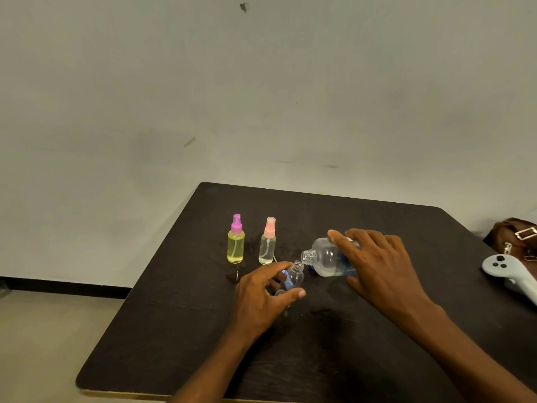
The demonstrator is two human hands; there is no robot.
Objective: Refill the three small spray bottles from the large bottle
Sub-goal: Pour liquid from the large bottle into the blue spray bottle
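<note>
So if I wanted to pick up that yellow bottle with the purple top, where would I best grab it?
Probably round the straight body of the yellow bottle, below its purple spray head, which is narrow and might press down. It stands upright, so come in level from the front or the left side: the pink-topped bottle stands close on its right.

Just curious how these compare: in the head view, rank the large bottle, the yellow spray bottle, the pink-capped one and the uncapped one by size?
1. Large bottle, in the right hand.
2. Yellow spray bottle and pink-capped bottle: alike, tied.
3. Uncapped bottle, left hand: smallest-looking, but capless, partly hidden.
</note>
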